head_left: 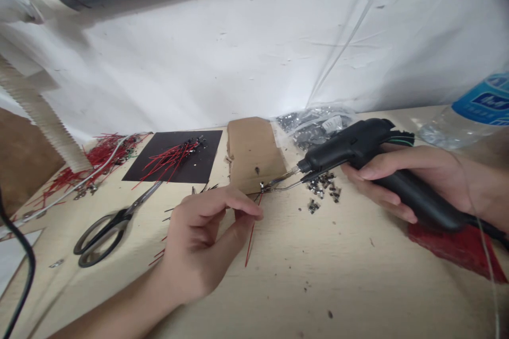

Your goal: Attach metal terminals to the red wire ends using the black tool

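My left hand (207, 243) is closed in a pinch on a thin red wire (250, 246), whose lower end hangs below the fingertips. At the wire's upper end sits a small metal-and-black part (262, 186), at the near edge of a brown cardboard piece (256, 145). My right hand (433, 175) is wrapped round the grip of a black soldering gun (342, 148). Its tip and a thin curved metal tube reach left to the small part. Whether the tip touches it, I cannot tell.
Behind the gun lies a clear bag of small parts (318, 122), with loose parts (324, 188) below. Left are scissors (103, 235), red wires on a black sheet (139, 156) and a red wire pile (105, 156). A water bottle (449, 124) stands right, near a red packet (453, 249).
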A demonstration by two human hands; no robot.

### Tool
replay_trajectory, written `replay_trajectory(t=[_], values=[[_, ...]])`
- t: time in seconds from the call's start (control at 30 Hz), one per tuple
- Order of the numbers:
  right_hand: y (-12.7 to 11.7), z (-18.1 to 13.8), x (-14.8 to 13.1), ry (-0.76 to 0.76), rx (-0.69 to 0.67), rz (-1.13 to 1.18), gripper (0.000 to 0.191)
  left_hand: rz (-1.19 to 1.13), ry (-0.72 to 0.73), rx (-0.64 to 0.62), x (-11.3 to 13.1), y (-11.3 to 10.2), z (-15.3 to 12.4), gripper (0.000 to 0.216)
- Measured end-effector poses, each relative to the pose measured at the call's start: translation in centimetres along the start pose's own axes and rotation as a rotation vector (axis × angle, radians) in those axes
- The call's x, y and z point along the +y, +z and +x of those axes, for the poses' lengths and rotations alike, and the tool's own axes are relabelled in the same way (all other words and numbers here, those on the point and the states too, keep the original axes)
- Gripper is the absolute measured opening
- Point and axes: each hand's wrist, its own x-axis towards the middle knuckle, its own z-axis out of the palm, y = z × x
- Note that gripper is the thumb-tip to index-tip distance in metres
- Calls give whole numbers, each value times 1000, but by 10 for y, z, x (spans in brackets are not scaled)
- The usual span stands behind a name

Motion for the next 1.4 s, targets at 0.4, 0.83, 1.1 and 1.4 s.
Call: replay_trajectory(t=[0.4,0.83,1.1,1.4], values=[[1,1,0,-2,7,-5,22,-3,-1,-4,-2,0,1,24],[1,1,-1,-10,24,7,21,-16,-1,0,0,1,1,26],[0,1,0,-14,15,-1,22,-12,-4,-4,0,0,0,26],[4,0,-3,-28,42,-2,23,-7,0,11,0,1,1,26]])
